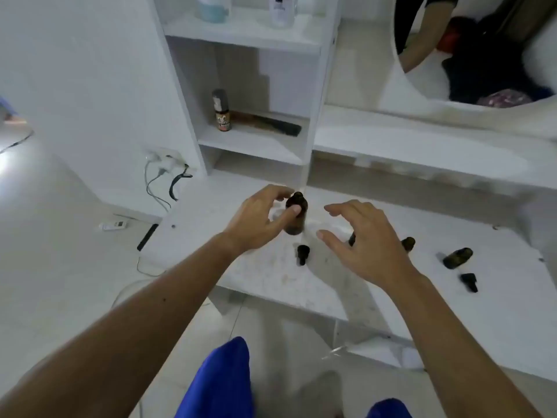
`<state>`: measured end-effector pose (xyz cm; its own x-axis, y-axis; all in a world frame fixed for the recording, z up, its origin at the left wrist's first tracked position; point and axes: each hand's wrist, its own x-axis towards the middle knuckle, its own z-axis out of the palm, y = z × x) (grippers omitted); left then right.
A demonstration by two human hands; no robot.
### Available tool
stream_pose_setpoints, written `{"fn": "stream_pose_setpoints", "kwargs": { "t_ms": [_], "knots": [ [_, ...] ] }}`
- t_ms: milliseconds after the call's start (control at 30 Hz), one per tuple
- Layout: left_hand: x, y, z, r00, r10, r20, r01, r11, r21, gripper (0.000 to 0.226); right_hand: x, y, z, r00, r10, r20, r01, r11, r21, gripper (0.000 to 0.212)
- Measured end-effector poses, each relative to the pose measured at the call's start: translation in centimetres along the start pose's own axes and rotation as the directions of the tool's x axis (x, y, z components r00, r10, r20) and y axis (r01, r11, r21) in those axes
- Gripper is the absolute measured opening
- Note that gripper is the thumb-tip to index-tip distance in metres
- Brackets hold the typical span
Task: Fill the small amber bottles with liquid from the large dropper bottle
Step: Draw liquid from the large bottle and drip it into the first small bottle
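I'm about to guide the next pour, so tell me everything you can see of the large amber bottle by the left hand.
The large dark amber glass bottle stands upright on the white marble-look tabletop, near its back edge by the white shelf unit. It looks round-bodied with a narrow dark top; blur hides whether a cap is on. The lower part looks lighter brown. The left hand curls around it, thumb pressed on its front. The right hand hovers open beside it, not touching.

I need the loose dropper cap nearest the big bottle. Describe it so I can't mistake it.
On the white tabletop, find the large dropper bottle the left hand touches. The dropper cap sits just in front of it, between both hands, unlike the cap far right.
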<state>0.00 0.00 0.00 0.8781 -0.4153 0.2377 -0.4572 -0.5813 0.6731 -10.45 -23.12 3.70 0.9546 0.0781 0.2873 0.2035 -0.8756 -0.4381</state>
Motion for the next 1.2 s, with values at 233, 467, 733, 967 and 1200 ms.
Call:
{"fn": "stream_pose_setpoints", "kwargs": {
  "t_ms": [233, 467, 733, 967, 1200],
  "knots": [
    [-1.6, -1.5, 3.7, 0.995, 0.001, -0.101, -0.023, 0.976, -0.215, 0.048, -3.7, 0.7, 5.0, 0.997, -0.082, -0.011, 0.081, 0.995, -0.062, 0.035],
    [-2.0, -1.9, 4.0, 0.99, 0.034, -0.137, -0.061, 0.979, -0.193, 0.043, -5.1, 0.1, 6.9, 0.995, -0.097, 0.025, 0.099, 0.993, -0.066, 0.036],
    [-1.7, -2.2, 3.9, 0.994, 0.023, -0.102, -0.038, 0.988, -0.147, 0.045, -4.3, -0.7, 7.7, 0.997, -0.071, 0.031, 0.07, 0.997, 0.034, 0.027],
    [-1.4, -2.6, 3.9, 0.996, -0.008, -0.094, -0.01, 0.981, -0.192, 0.046, -4.0, -1.0, 8.1, 0.999, -0.049, 0.014, 0.046, 0.99, 0.137, 0.011],
    [-1.5, -2.7, 4.0, 0.995, -0.009, -0.097, -0.012, 0.977, -0.215, 0.045, -3.3, -1.5, 6.4, 0.952, -0.201, -0.23, 0.239, 0.959, 0.154, 0.016]
  ]
}}
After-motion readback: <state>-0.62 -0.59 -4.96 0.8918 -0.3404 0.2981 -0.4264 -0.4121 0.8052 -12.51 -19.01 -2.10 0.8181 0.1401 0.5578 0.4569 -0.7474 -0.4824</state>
